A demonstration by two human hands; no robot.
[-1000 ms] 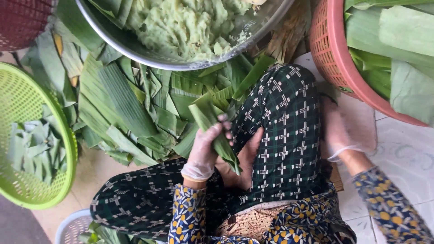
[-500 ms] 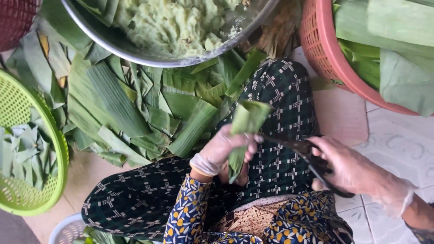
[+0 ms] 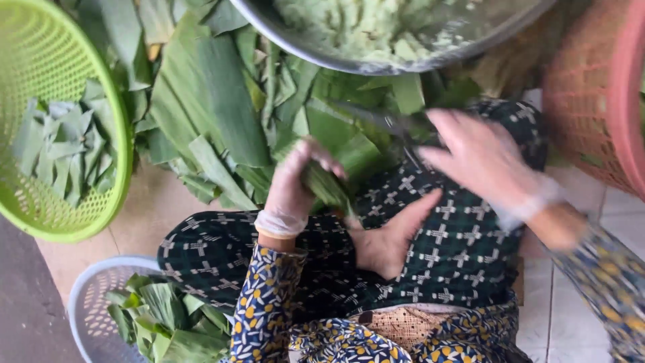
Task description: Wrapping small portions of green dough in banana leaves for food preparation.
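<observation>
My left hand [image 3: 292,185], in a thin clear glove, is closed around a folded green leaf packet [image 3: 328,187] just above my lap. My right hand [image 3: 480,158], also gloved and blurred by motion, grips dark scissors [image 3: 383,121] whose blades point left, slightly above the packet. I cannot tell whether the blades touch the leaf. I sit cross-legged in dark patterned trousers, with my bare foot [image 3: 390,245] under both hands.
Loose banana leaves [image 3: 208,101] cover the floor ahead. A metal bowl [image 3: 376,66] of green mash stands at the top. A green basket [image 3: 67,232] with cut leaf pieces is left, a pink basket [image 3: 584,101] right, and a pale blue basket [image 3: 101,269] with leaf pieces bottom left.
My right hand picked up the scissors from my right side and has swung up and forward above the packet. My left hand has lowered the leaf packet toward my lap.
</observation>
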